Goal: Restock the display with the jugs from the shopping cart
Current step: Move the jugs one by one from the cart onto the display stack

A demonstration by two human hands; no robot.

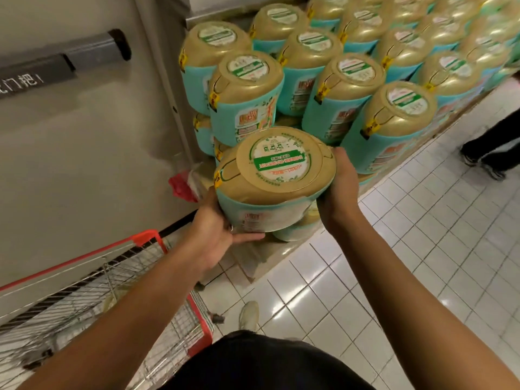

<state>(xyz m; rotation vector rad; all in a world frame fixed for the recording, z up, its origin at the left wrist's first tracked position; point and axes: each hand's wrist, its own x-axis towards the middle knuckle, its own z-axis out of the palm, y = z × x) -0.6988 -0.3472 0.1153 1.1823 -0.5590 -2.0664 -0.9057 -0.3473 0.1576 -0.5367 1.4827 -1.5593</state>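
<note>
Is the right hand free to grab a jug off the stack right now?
Probably not. The right hand and left hand both grip the held jug, so it is busy, though the nearest stacked jug sits close ahead.

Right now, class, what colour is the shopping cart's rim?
The cart's rim is red; head view.

the held jug point(274, 175) is squat and round, with a gold domed top, a round green-and-white label on its lid and a teal wrap round its body. it tilts slightly, gripped at its sides by the left hand point(222, 229) and the right hand point(342, 187). just beyond the grip stand the display jugs point(247, 99), alike and stacked in tiers. the wire shopping cart point(70, 264), red-rimmed, lies below and left of the grip.
</note>
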